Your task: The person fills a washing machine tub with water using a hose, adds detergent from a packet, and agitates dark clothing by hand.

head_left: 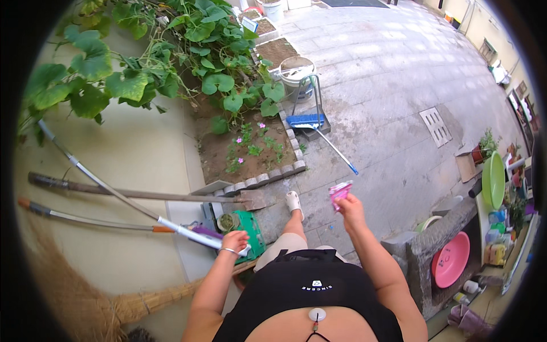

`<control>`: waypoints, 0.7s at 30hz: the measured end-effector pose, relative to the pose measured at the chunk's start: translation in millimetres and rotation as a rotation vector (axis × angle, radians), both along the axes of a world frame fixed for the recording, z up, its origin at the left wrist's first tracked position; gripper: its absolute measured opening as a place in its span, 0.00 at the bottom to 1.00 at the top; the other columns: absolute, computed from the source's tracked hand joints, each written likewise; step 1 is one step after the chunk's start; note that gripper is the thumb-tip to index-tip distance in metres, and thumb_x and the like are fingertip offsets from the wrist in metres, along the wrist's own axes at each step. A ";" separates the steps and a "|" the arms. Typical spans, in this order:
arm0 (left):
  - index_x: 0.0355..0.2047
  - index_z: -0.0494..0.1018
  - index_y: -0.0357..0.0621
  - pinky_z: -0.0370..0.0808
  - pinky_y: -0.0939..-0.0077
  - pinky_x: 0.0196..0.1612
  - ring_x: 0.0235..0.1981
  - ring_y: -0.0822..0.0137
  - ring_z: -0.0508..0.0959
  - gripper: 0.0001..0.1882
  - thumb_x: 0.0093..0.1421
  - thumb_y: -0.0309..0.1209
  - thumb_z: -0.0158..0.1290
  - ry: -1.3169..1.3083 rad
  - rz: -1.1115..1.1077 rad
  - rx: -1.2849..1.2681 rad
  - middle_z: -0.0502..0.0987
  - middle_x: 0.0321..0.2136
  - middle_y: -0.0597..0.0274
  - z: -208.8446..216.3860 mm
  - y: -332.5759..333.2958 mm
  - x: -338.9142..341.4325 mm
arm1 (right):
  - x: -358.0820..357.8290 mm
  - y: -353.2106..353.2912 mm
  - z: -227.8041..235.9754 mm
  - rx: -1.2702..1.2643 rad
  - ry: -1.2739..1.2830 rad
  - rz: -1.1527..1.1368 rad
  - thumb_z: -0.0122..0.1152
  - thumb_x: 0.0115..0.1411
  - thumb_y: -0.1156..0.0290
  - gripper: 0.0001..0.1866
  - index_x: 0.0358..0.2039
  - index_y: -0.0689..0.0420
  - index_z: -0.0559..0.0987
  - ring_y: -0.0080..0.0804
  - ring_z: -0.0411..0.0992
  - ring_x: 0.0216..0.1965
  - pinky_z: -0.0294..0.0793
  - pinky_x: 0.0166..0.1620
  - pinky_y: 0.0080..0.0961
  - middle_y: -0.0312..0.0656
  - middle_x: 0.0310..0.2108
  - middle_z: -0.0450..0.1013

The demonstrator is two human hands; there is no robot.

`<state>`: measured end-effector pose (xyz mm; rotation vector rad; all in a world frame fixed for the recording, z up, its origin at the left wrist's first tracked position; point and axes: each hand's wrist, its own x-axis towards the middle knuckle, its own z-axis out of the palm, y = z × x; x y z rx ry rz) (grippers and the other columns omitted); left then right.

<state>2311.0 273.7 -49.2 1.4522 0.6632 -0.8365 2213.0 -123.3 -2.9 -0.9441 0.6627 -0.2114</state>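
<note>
The right hand (351, 212) pinches a pink packet (337, 194) between thumb and fingers, out over the paving (376, 157), while the left hand (233, 241) is half curled by the green crate (247, 223), and whether it grips anything I cannot tell. Poles (117, 192) and a spade (254, 199) slant across the left side above a straw broom (151, 300); ahead, a blue broom (306, 120) and bucket (288, 83) stand beside the flower bed (213, 151), and to the right a stone trough (437, 231) holds a pink basin (452, 260).
</note>
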 end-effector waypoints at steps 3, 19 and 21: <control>0.27 0.72 0.44 0.70 0.74 0.17 0.15 0.67 0.73 0.06 0.56 0.32 0.52 0.169 0.215 -0.023 0.77 0.20 0.60 -51.4 35.6 73.8 | 65.0 -57.6 -2.8 -0.041 0.081 -0.112 0.59 0.51 0.76 0.02 0.26 0.54 0.75 0.17 0.64 0.21 0.63 0.26 0.16 0.30 0.21 0.71; 0.32 0.73 0.41 0.71 0.81 0.19 0.18 0.72 0.74 0.07 0.57 0.31 0.54 -0.091 0.065 0.148 0.76 0.23 0.61 -61.2 -109.4 318.0 | 517.4 -320.3 -59.0 -0.018 0.359 0.032 0.53 0.54 0.71 0.08 0.36 0.56 0.72 0.26 0.74 0.24 0.67 0.21 0.19 0.42 0.28 0.77; 0.31 0.74 0.44 0.71 0.81 0.18 0.18 0.71 0.74 0.05 0.56 0.31 0.55 -0.080 0.181 0.221 0.77 0.22 0.62 -79.9 -102.6 302.0 | 589.5 -348.3 -87.0 -0.031 0.393 0.087 0.54 0.54 0.70 0.09 0.36 0.55 0.73 0.26 0.74 0.23 0.66 0.21 0.18 0.41 0.27 0.77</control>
